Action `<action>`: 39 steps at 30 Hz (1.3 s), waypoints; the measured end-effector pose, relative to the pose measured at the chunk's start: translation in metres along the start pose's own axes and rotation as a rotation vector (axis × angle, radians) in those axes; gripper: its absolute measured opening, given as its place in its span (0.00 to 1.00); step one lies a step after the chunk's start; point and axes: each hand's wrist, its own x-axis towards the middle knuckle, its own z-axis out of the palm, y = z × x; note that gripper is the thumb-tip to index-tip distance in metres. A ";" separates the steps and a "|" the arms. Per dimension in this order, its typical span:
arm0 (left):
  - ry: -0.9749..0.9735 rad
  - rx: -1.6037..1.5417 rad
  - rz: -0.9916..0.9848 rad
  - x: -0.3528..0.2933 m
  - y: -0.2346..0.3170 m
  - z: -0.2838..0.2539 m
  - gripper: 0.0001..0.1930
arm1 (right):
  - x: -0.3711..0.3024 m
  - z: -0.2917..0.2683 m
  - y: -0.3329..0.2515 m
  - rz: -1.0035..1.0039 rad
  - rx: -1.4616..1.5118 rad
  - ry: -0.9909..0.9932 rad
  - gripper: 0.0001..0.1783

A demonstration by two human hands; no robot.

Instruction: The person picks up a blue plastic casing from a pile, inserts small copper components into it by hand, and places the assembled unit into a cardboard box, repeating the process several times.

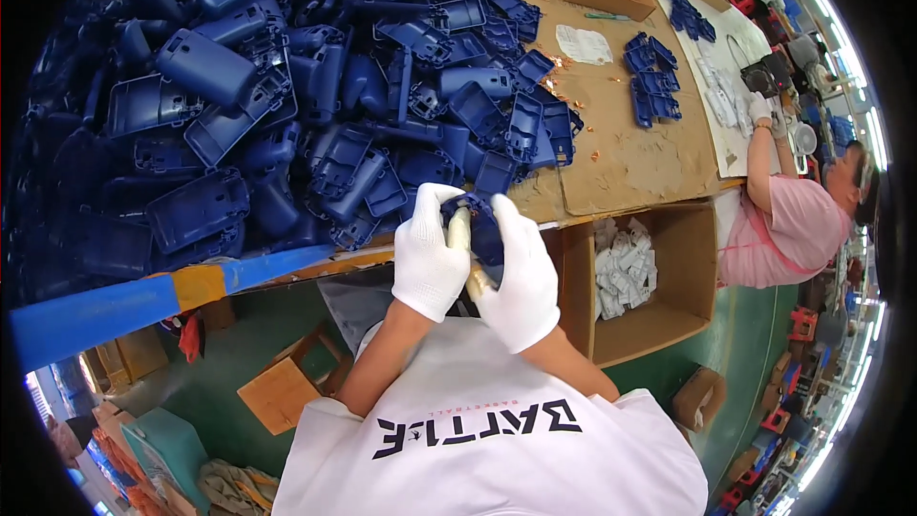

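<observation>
Between my hands, just off the table's front edge, is a dark blue plastic housing (485, 237). White-gloved, my left hand (425, 263) has its fingers curled round the housing's left side. My right hand (523, 277), gloved the same way, grips it from the right. Both thumbs look yellowish at the tips and lie over the near side of the part. Any small piece under the fingers is hidden. Beyond my hands lies a large heap of similar blue housings (205, 67), tumbled at all angles.
Several blue housings (652, 81) are lined up on the cardboard-covered table (621, 167). A box of small copper-coloured pieces (602, 2) stands at the back, with loose ones scattered nearby. Below the edge, a cardboard box (654, 325) holds white packets. At right, another person (793, 220) works.
</observation>
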 end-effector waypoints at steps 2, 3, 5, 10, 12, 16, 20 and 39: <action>0.022 0.018 -0.005 -0.001 0.002 -0.001 0.06 | -0.006 0.007 0.003 -0.080 -0.041 0.048 0.36; 0.039 0.036 -0.007 -0.002 0.003 -0.002 0.07 | -0.007 0.011 0.011 -0.151 -0.110 0.050 0.37; 0.044 0.066 0.002 -0.003 0.006 -0.004 0.08 | -0.006 0.013 0.017 -0.232 -0.220 0.028 0.37; 0.015 0.071 -0.042 -0.006 0.012 -0.013 0.11 | -0.008 0.016 0.016 -0.211 -0.220 0.021 0.35; 0.039 0.059 -0.037 -0.007 0.007 -0.012 0.11 | -0.008 0.016 0.014 -0.211 -0.213 0.022 0.35; 0.055 0.019 -0.035 -0.007 0.002 -0.013 0.11 | -0.004 0.017 0.013 -0.206 -0.202 0.009 0.34; 0.035 -0.015 -0.115 -0.008 0.012 -0.014 0.11 | -0.001 0.016 0.014 -0.182 -0.184 -0.043 0.34; -0.110 -0.245 -0.079 -0.015 0.016 -0.015 0.21 | 0.004 0.004 0.023 -0.183 -0.012 -0.039 0.37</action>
